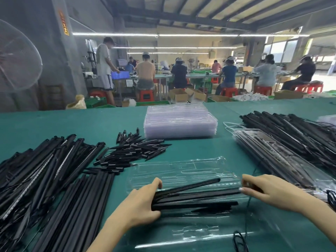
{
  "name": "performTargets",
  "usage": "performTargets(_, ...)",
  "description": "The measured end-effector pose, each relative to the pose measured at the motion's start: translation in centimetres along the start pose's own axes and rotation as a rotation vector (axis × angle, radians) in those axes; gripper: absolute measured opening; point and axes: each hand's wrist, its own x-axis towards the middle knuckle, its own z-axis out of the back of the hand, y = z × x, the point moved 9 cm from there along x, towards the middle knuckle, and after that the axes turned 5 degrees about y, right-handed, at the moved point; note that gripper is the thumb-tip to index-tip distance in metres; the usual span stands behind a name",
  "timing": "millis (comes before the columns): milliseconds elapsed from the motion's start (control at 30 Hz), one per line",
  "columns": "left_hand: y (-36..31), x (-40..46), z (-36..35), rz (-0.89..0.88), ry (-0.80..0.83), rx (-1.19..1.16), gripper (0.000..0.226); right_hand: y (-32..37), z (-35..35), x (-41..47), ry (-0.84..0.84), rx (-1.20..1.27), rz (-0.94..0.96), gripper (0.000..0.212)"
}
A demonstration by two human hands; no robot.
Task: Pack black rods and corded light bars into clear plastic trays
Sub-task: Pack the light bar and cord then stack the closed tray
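Observation:
An open clear plastic tray (183, 171) lies on the green table in front of me. A small bundle of black rods and light bars (196, 196) lies across it. My left hand (140, 204) grips the bundle's left end, thumb under and fingers over. My right hand (267, 190) pinches the bundle's right end, where a thin black cord (247, 220) runs down toward the table's near edge. One rod sticks up at an angle above the others.
Heaps of black light bars (36, 171) and long rods (85, 202) fill the left side, with short spikes (134, 150) behind them. A stack of empty clear trays (180, 122) stands mid-table. Packed trays (276, 155) and more corded bars (294, 128) lie right. Workers sit beyond.

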Motion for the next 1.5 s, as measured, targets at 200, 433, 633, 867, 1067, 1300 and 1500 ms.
performTargets(200, -0.7, 0.1, -0.4, 0.023, -0.024, 0.146, 0.053, -0.5, 0.8, -2.2, -0.142, -0.346, -0.117, 0.045)
performTargets(433, 0.3, 0.0, -0.1, -0.021, -0.042, 0.035, 0.040, 0.3, -0.8, -2.0, -0.211, 0.221, 0.076, 0.035)
performTargets(633, 0.5, -0.5, -0.3, -0.058, 0.001, -0.065, 0.044, -0.2, 0.0, -2.6, -0.438, 0.405, 0.133, 0.030)
performTargets(867, -0.2, -0.3, -0.7, -0.052, 0.012, -0.094, 0.046, 0.6, 2.0, -6.1, -0.734, 0.462, 0.118, 0.030)
performTargets(1067, -0.6, -0.3, -0.6, -0.085, 0.055, -0.143, 0.045, 0.4, -1.0, -5.2, -0.417, 0.220, 0.006, 0.018)
performTargets(1300, -0.6, -0.2, -0.8, -0.115, 0.097, -0.179, 0.040, 0.2, -1.2, -4.9, -0.484, 0.156, 0.017, 0.003)
performTargets(1500, -0.3, -0.2, -0.9, -0.135, 0.103, -0.109, 0.045, 1.3, -2.2, -4.1, -0.359, 0.165, 0.077, 0.009)
